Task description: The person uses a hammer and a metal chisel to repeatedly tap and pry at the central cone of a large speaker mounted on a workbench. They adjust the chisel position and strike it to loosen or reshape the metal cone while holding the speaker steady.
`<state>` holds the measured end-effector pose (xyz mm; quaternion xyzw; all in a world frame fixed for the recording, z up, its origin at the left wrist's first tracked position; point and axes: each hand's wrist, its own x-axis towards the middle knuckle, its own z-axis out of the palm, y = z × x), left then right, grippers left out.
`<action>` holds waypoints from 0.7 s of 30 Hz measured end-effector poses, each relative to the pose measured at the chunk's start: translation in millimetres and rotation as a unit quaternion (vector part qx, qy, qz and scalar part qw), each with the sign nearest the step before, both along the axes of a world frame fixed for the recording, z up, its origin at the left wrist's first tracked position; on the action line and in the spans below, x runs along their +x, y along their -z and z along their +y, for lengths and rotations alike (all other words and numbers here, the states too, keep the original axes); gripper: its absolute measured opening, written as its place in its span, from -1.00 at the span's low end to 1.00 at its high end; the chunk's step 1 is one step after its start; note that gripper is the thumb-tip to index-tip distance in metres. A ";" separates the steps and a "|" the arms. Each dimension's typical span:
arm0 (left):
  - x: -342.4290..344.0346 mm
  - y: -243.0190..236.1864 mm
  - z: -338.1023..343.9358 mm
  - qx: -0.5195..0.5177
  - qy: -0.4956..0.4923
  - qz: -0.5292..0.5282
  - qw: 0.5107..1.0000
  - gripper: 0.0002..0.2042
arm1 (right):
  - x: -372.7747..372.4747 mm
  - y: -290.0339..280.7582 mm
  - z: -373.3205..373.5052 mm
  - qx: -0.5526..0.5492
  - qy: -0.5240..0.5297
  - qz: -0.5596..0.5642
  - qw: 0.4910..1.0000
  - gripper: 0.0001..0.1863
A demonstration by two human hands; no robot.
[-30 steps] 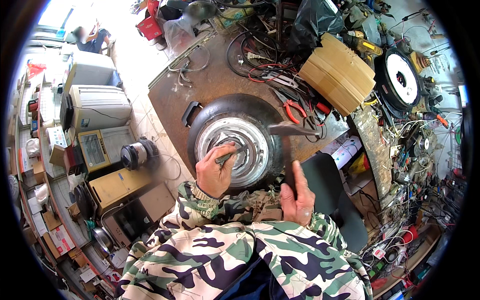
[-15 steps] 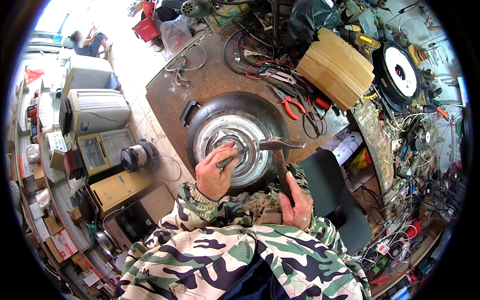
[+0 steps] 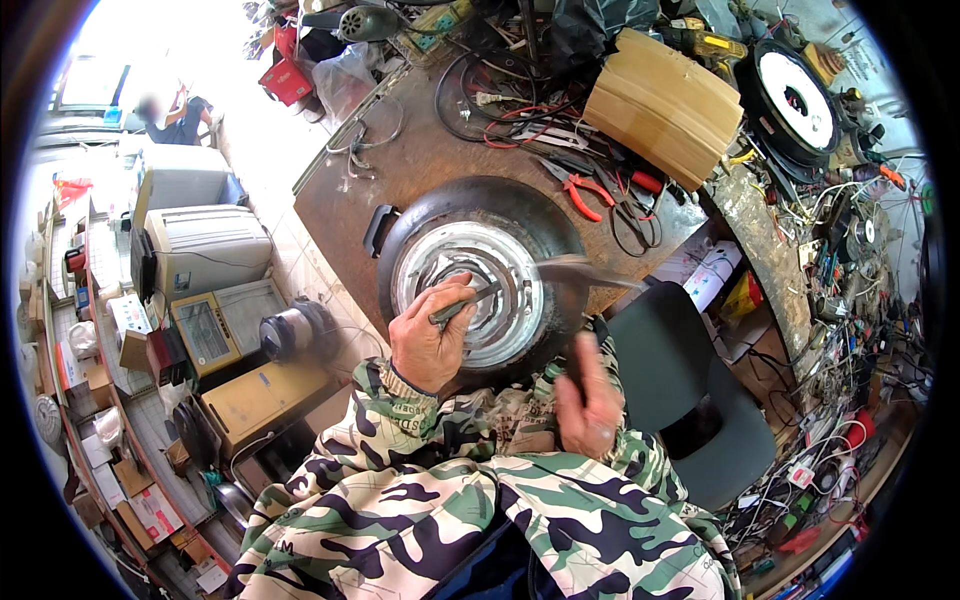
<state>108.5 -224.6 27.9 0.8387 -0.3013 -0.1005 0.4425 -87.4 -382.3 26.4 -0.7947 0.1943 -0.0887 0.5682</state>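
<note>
While the left hand [image 3: 428, 345] grips a thin dark metal rod [image 3: 466, 304] on the black-tyred silver wheel hub [image 3: 480, 285] mid-table, the right hand [image 3: 587, 400] clasps a blurred hammer [image 3: 577, 272], stacked tan cardboard sheets [image 3: 663, 105] far right, a red carton [image 3: 285, 80] far left.

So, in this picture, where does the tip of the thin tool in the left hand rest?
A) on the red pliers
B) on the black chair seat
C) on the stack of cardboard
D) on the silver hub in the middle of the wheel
D: the left hand holds the thin tool with its tip on the silver hub inside the black tyre.
</note>
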 end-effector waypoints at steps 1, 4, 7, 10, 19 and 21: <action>0.7 1.4 0.2 0.000 0.000 -0.001 1.000 -0.82 | 1.9 1.5 -0.6 -0.007 -0.023 -0.001 1.000 -0.33; -3.4 1.9 3.6 -0.003 -0.007 0.018 1.000 -0.82 | -0.5 -7.4 5.2 0.061 0.058 0.028 0.996 -0.35; 2.4 2.0 -0.2 -0.008 -0.003 0.022 1.000 -0.83 | -1.5 -6.8 7.6 0.052 0.082 0.011 0.995 -0.34; 2.7 4.3 5.7 -0.008 -0.019 0.035 0.999 -0.84 | 5.4 -6.0 1.5 0.108 -0.014 0.066 0.992 -0.34; 9.0 10.3 10.5 -0.140 -0.111 0.140 0.974 -0.85 | -20.1 10.1 -3.1 0.098 0.168 0.024 0.981 -0.28; 4.8 0.1 8.9 -0.113 -0.123 0.110 0.980 -0.86 | -25.8 20.4 -6.5 0.064 0.143 0.024 0.987 -0.29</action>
